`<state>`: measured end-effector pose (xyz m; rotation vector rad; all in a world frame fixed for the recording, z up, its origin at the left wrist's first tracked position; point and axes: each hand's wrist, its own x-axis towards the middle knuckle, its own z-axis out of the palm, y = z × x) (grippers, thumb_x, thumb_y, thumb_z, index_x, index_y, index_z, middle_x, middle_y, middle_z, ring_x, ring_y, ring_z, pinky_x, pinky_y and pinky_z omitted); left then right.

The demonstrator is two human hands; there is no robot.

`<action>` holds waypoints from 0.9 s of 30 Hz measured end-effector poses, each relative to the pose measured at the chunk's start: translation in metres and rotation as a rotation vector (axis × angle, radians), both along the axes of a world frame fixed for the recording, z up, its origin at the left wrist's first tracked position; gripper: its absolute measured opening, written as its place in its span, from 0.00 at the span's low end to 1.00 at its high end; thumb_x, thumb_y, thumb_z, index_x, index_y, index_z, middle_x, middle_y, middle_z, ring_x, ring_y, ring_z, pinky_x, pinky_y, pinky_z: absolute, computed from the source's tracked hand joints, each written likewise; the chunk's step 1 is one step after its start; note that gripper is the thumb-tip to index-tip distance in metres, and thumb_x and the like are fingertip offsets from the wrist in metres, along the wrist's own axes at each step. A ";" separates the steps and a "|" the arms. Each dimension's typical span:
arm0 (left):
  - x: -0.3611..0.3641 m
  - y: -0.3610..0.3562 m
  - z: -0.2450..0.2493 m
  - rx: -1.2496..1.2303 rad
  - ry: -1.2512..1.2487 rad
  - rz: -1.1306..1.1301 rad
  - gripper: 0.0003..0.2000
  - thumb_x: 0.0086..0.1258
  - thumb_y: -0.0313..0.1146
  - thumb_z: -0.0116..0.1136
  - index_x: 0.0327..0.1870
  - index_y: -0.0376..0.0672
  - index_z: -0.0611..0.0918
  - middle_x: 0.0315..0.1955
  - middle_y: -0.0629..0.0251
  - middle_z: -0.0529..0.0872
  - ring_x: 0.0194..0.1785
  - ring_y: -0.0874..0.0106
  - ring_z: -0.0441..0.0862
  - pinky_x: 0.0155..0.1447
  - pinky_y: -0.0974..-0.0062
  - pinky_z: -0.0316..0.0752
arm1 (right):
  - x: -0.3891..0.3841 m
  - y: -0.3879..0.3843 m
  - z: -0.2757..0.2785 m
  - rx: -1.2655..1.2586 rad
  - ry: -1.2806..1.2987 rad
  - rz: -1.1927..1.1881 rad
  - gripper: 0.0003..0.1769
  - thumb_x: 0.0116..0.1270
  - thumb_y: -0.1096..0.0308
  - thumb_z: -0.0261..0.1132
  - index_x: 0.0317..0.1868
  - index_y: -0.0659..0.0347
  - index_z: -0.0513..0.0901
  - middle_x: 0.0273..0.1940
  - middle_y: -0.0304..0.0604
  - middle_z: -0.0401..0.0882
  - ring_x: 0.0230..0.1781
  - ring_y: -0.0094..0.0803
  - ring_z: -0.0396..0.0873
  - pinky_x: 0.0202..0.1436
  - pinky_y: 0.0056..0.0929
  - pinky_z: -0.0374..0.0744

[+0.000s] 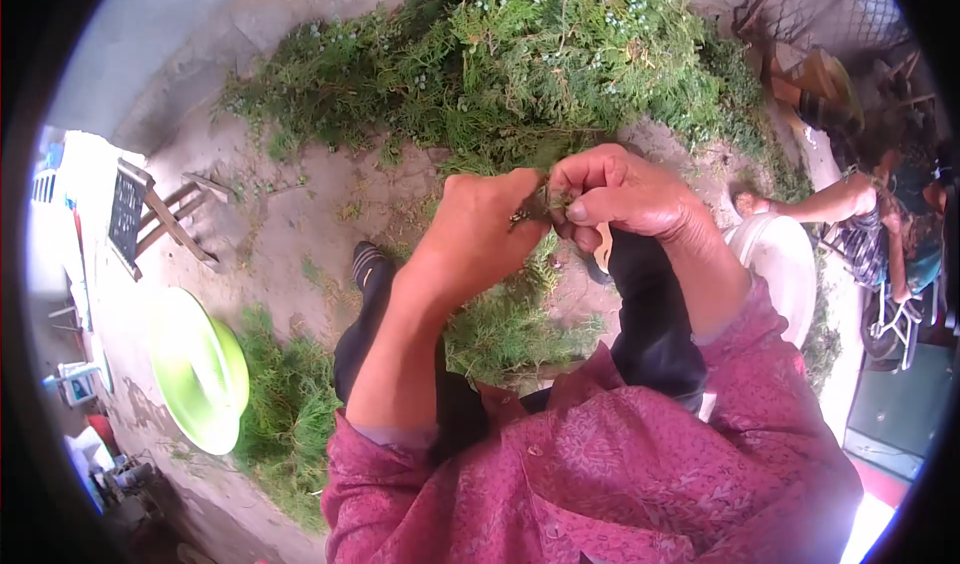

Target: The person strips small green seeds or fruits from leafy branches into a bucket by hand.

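My left hand [488,226] is closed around a green conifer sprig [530,209], most of it hidden by the fingers. Right beside it, my right hand [628,196] pinches the sprig's leafy end between thumb and fingers. A pale tan, flat piece [603,249] sticks out below the right hand's fingers; what it is I cannot tell. Both hands are held above my knees, close together. Beneath them, between my legs, lie loose green sprigs [525,339] on the ground.
A large heap of conifer branches with pale blue berries [520,54] lies ahead. To the left are a lime-green basin [205,374], more cut greenery [290,414] and a small wooden stool [165,219]. A white tub [785,264] stands at right; another person [880,214] sits beyond it.
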<state>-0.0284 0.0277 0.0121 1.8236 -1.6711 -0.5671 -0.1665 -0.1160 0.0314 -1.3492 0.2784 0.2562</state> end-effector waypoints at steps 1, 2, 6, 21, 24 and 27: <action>0.001 -0.004 0.000 0.180 0.169 -0.013 0.20 0.52 0.28 0.59 0.48 0.40 0.75 0.31 0.59 0.80 0.39 0.71 0.77 0.49 0.70 0.67 | -0.003 -0.003 -0.002 -0.051 0.012 -0.016 0.08 0.56 0.71 0.55 0.34 0.66 0.75 0.28 0.38 0.77 0.23 0.22 0.76 0.28 0.20 0.74; 0.002 -0.007 0.001 0.358 0.336 -0.021 0.17 0.54 0.28 0.59 0.46 0.39 0.77 0.29 0.61 0.80 0.35 0.76 0.76 0.43 0.75 0.69 | -0.007 -0.006 -0.004 -0.038 0.002 -0.028 0.08 0.56 0.71 0.55 0.34 0.66 0.75 0.28 0.38 0.77 0.23 0.22 0.76 0.28 0.20 0.74; -0.012 -0.024 -0.003 0.134 0.545 -0.011 0.09 0.58 0.28 0.57 0.39 0.37 0.79 0.26 0.73 0.79 0.32 0.84 0.70 0.37 0.80 0.68 | -0.018 -0.020 -0.008 -0.033 -0.046 -0.123 0.08 0.56 0.71 0.55 0.34 0.66 0.75 0.28 0.38 0.77 0.23 0.22 0.77 0.27 0.19 0.74; -0.019 -0.063 -0.037 0.192 0.984 0.252 0.06 0.60 0.26 0.58 0.34 0.33 0.81 0.27 0.68 0.82 0.29 0.82 0.75 0.35 0.83 0.70 | -0.019 -0.027 -0.026 -1.246 -0.001 -0.502 0.10 0.48 0.67 0.57 0.31 0.62 0.77 0.25 0.53 0.78 0.30 0.49 0.78 0.36 0.42 0.76; -0.020 -0.060 -0.028 -0.002 1.057 0.356 0.05 0.60 0.27 0.58 0.30 0.34 0.81 0.22 0.70 0.81 0.25 0.82 0.73 0.30 0.85 0.67 | -0.017 -0.040 -0.042 -1.493 0.027 -0.595 0.11 0.48 0.71 0.56 0.35 0.63 0.77 0.23 0.52 0.76 0.23 0.48 0.76 0.29 0.36 0.76; 0.003 -0.053 -0.022 -0.120 1.210 0.436 0.04 0.59 0.26 0.58 0.31 0.34 0.81 0.24 0.67 0.81 0.25 0.79 0.75 0.29 0.82 0.70 | -0.025 -0.057 -0.017 -0.586 -0.064 -0.675 0.07 0.57 0.70 0.56 0.33 0.64 0.77 0.24 0.42 0.77 0.19 0.25 0.75 0.21 0.23 0.72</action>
